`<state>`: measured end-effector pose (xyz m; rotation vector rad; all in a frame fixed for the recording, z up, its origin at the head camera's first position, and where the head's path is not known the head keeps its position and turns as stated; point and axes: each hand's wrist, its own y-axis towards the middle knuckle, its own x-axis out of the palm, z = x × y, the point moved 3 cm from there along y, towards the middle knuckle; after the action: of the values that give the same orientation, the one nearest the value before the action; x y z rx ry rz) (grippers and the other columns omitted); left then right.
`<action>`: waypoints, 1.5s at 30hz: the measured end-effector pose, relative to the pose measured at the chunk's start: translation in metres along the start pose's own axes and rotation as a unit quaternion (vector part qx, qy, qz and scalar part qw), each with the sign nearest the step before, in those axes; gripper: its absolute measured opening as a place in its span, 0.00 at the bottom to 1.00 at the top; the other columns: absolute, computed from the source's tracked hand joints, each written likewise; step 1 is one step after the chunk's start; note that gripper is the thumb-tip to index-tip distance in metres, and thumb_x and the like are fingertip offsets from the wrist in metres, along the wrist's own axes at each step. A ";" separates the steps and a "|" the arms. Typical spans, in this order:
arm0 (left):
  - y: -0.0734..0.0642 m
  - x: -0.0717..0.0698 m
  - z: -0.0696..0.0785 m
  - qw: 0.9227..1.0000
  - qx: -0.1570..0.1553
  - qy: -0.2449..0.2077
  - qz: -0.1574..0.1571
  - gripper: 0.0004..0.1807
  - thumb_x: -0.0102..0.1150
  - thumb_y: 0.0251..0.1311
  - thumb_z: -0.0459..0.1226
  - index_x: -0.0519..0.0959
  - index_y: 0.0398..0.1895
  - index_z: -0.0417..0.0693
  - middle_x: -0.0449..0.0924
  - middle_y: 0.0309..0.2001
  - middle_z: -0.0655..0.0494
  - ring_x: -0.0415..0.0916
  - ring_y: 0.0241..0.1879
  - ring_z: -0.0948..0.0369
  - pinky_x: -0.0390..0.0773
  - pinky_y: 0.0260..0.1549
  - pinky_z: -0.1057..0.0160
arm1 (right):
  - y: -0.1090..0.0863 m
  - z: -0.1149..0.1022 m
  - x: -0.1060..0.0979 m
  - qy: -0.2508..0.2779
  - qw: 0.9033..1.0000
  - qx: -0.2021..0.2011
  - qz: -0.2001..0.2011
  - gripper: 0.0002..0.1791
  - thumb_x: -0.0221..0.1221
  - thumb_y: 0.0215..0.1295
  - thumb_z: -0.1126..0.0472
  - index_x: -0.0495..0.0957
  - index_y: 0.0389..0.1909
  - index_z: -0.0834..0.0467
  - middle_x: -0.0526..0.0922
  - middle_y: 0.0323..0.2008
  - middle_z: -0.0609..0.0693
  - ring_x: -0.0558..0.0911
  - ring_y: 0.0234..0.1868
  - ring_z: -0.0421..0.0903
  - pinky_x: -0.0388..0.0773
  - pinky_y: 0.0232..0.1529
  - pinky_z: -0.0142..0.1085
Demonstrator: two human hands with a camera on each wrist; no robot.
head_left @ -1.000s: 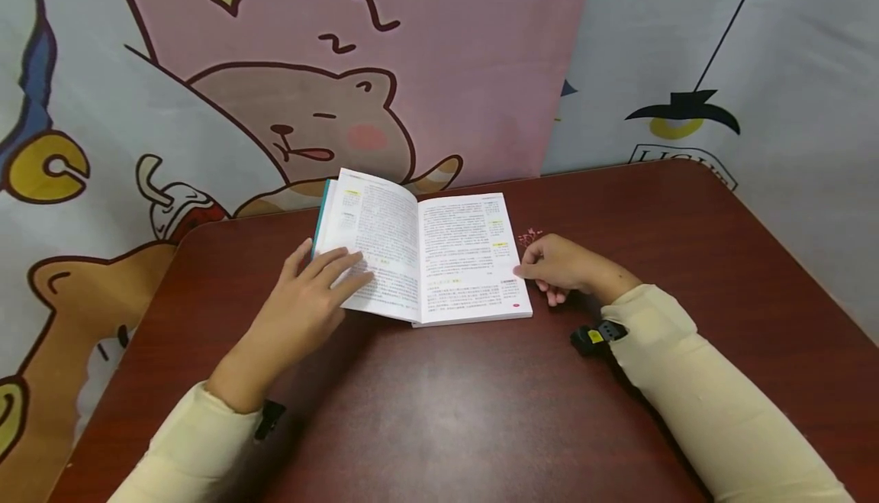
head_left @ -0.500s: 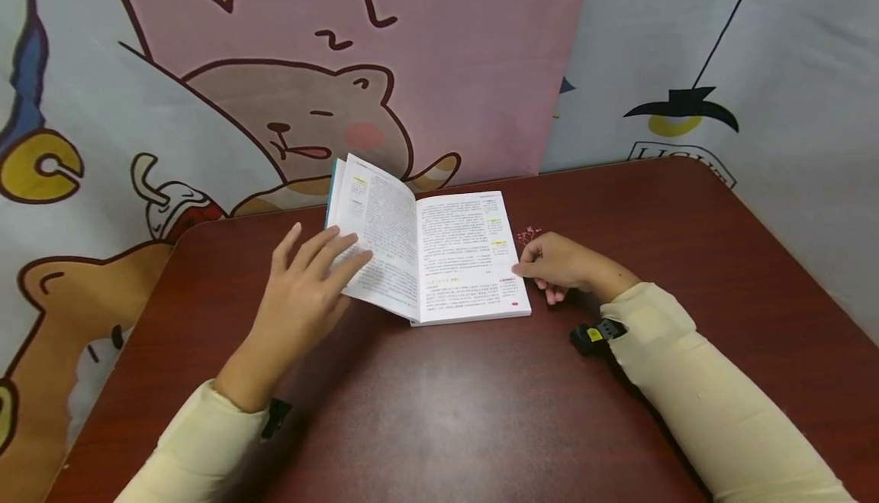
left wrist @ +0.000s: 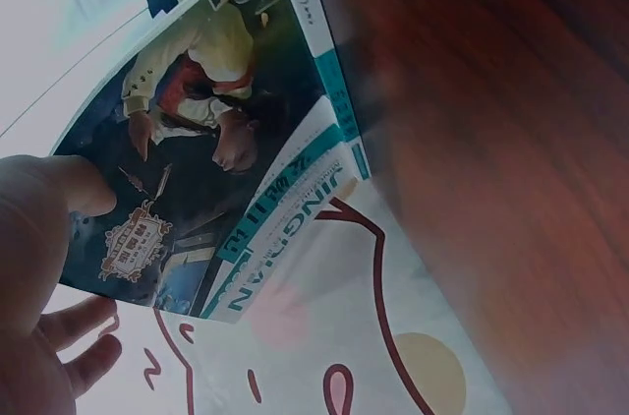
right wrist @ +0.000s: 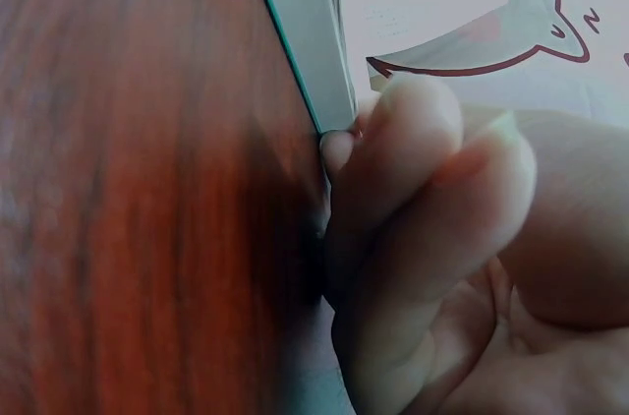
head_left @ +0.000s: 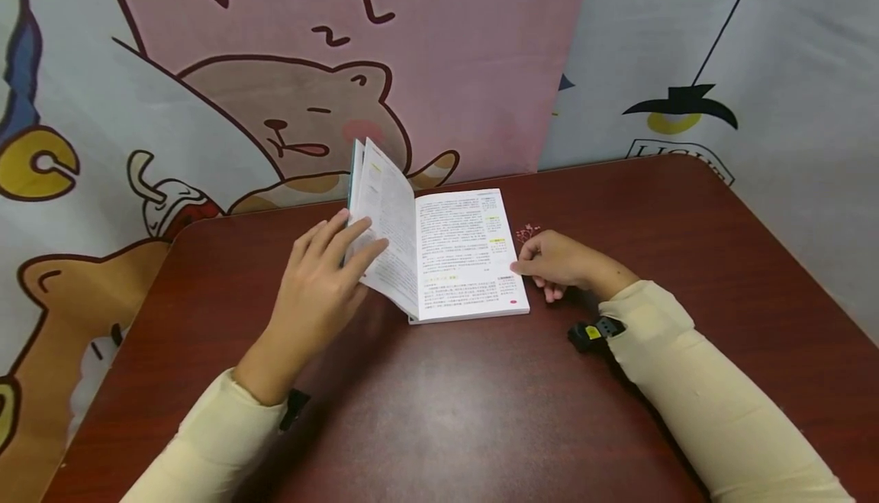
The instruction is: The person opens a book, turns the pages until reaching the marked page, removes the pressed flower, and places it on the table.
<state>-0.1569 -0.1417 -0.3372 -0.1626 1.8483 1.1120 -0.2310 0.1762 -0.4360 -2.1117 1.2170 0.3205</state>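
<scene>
An open book [head_left: 460,259] lies on the table, its right half flat and its left half of cover and pages raised at a slant. My left hand [head_left: 319,282] grips that raised half, fingers over the printed pages. In the left wrist view, the thumb [left wrist: 88,189] presses the outside of the illustrated cover [left wrist: 187,140] with teal lettering. At the book's right edge, my right hand [head_left: 559,262] pinches the pages, thumb on top and other fingers curled below. The right wrist view shows these curled fingers [right wrist: 413,159] at the corner of the book [right wrist: 305,36].
The dark red wooden table [head_left: 439,411] reaches back to a cloth backdrop [head_left: 481,68] printed with cartoon animals. A small pink branching mark [head_left: 527,233] shows beside the book, near the right hand. Black wrist devices, one being the right-hand band [head_left: 594,333], sit below both sleeves.
My left hand has moved right and up, lifting the book's left half from nearly flat to a steep slant. The right hand has stayed at the right edge.
</scene>
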 end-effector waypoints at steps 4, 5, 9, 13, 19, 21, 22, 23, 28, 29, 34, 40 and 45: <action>0.005 0.000 0.003 1.000 0.005 -0.002 -0.008 0.26 0.58 0.46 0.30 0.76 0.54 0.51 0.72 0.59 0.46 0.62 0.64 0.45 0.63 0.59 0.46 | 0.000 -0.002 -0.001 -0.001 1.000 0.000 -0.003 0.14 0.56 0.63 0.52 0.74 0.31 0.61 0.69 0.12 0.49 0.74 0.07 0.43 0.74 0.13 0.37; 0.006 0.000 0.004 1.000 0.008 -0.004 -0.007 0.26 0.57 0.46 0.31 0.76 0.54 0.51 0.72 0.59 0.46 0.62 0.64 0.45 0.63 0.59 0.46 | -0.001 -0.002 -0.001 -0.001 1.000 0.001 -0.003 0.14 0.56 0.63 0.52 0.74 0.31 0.61 0.69 0.12 0.49 0.73 0.07 0.43 0.74 0.12 0.36; 0.012 0.001 0.008 1.000 0.026 -0.013 -0.008 0.25 0.49 0.47 0.34 0.76 0.53 0.51 0.71 0.59 0.45 0.60 0.65 0.45 0.63 0.58 0.46 | -0.001 -0.003 -0.001 -0.001 1.000 0.000 -0.002 0.14 0.56 0.63 0.52 0.75 0.31 0.60 0.69 0.12 0.49 0.74 0.07 0.43 0.73 0.12 0.36; 0.018 0.002 0.014 0.999 0.042 -0.021 -0.016 0.28 0.40 0.44 0.38 0.77 0.52 0.51 0.71 0.59 0.46 0.58 0.66 0.45 0.61 0.59 0.46 | -0.001 -0.004 0.000 0.002 1.000 0.000 0.000 0.14 0.56 0.63 0.52 0.75 0.31 0.61 0.69 0.12 0.49 0.74 0.07 0.43 0.73 0.12 0.37; 0.028 0.005 0.026 0.997 0.059 -0.024 -0.038 0.26 0.43 0.50 0.43 0.76 0.53 0.52 0.70 0.59 0.47 0.56 0.67 0.45 0.63 0.59 0.46 | -0.002 -0.003 0.002 -0.003 1.000 0.003 0.002 0.14 0.56 0.63 0.52 0.75 0.31 0.61 0.69 0.12 0.49 0.73 0.07 0.43 0.73 0.12 0.37; 0.032 0.006 0.030 0.996 0.070 -0.022 -0.043 0.25 0.44 0.52 0.45 0.76 0.54 0.52 0.70 0.60 0.47 0.55 0.68 0.45 0.63 0.59 0.46 | -0.001 -0.002 0.002 -0.002 1.000 0.001 0.003 0.14 0.56 0.63 0.53 0.74 0.31 0.61 0.69 0.12 0.49 0.73 0.07 0.43 0.73 0.11 0.37; 0.034 0.007 0.032 0.996 0.076 -0.020 -0.044 0.24 0.44 0.52 0.46 0.76 0.53 0.52 0.70 0.60 0.48 0.55 0.68 0.45 0.64 0.58 0.46 | -0.001 -0.002 0.003 -0.001 1.000 0.000 0.004 0.14 0.56 0.63 0.53 0.74 0.31 0.61 0.69 0.12 0.49 0.73 0.07 0.43 0.73 0.11 0.37; 0.035 0.008 0.034 0.996 0.081 -0.017 -0.043 0.24 0.46 0.53 0.46 0.76 0.53 0.52 0.70 0.59 0.48 0.55 0.68 0.45 0.64 0.58 0.47 | -0.001 -0.002 0.003 -0.002 1.000 -0.002 0.005 0.14 0.55 0.63 0.53 0.74 0.30 0.61 0.69 0.12 0.49 0.73 0.07 0.43 0.73 0.11 0.37; 0.043 0.014 0.043 0.994 0.103 -0.002 -0.028 0.18 0.51 0.54 0.44 0.77 0.49 0.52 0.72 0.58 0.48 0.58 0.66 0.44 0.67 0.57 0.49 | -0.003 -0.004 0.004 -0.012 1.000 -0.008 0.013 0.13 0.55 0.64 0.53 0.74 0.30 0.61 0.69 0.11 0.49 0.73 0.07 0.43 0.73 0.12 0.38; 0.045 0.016 0.044 0.994 0.107 0.000 -0.029 0.18 0.51 0.54 0.43 0.77 0.49 0.53 0.72 0.58 0.48 0.58 0.66 0.45 0.67 0.57 0.49 | -0.004 -0.004 0.004 -0.015 1.000 -0.008 0.014 0.13 0.55 0.64 0.53 0.74 0.30 0.61 0.69 0.11 0.49 0.73 0.07 0.43 0.73 0.12 0.38; 0.050 0.020 0.050 0.992 0.118 0.003 -0.036 0.19 0.47 0.52 0.39 0.77 0.48 0.53 0.71 0.58 0.49 0.59 0.66 0.45 0.68 0.56 0.50 | -0.007 -0.007 0.004 -0.013 1.000 -0.001 0.018 0.14 0.55 0.64 0.54 0.74 0.30 0.62 0.71 0.12 0.51 0.74 0.07 0.44 0.74 0.12 0.39; 0.055 0.026 0.058 0.991 0.122 0.003 -0.048 0.21 0.47 0.53 0.36 0.76 0.51 0.56 0.71 0.59 0.51 0.58 0.66 0.46 0.70 0.54 0.49 | -0.008 -0.005 0.004 -0.003 1.000 0.000 0.021 0.13 0.55 0.64 0.53 0.74 0.31 0.61 0.72 0.14 0.52 0.74 0.08 0.44 0.75 0.13 0.40; 0.058 0.030 0.067 0.990 0.128 -0.004 -0.052 0.21 0.46 0.59 0.34 0.72 0.57 0.58 0.69 0.62 0.52 0.58 0.66 0.46 0.69 0.57 0.49 | -0.009 -0.005 0.003 0.002 1.000 -0.009 0.022 0.11 0.55 0.64 0.56 0.75 0.32 0.61 0.72 0.14 0.52 0.75 0.08 0.45 0.75 0.13 0.40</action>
<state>-0.1604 -0.0480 -0.3342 -0.1044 1.9337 0.7943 -0.2221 0.1736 -0.4299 -2.1053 1.2682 0.3472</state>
